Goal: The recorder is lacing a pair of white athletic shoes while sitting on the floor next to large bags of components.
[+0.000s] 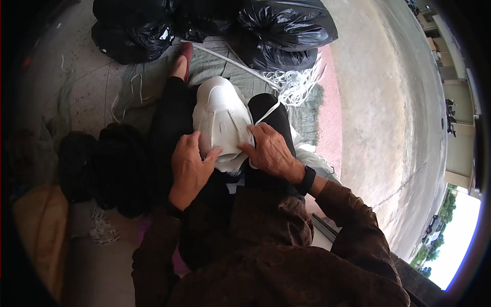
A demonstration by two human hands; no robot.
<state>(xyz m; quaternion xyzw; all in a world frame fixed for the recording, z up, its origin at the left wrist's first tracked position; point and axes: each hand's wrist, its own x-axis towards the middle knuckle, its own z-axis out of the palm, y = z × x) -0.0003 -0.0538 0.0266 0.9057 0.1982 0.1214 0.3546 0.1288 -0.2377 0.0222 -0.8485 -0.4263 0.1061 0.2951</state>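
Shoe, white, round-toed [221, 100], lay between black-trousered legs [171, 117]; left hand [192, 166] and right hand [273, 153] clamped fingers on its near sides. White lace [269, 112], snagging in the far white-lace tangle [303, 84], could have jerked it askew.

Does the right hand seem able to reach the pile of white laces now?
Probably yes: the pile of white laces lies just beyond the right knee, and its near side looks uncovered. The right hand would need to release the white shoe.

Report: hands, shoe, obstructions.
Left hand, right hand gripping white shoe, one each side. Toe points away. White lace runs to right hand; nothing visibly blocking.
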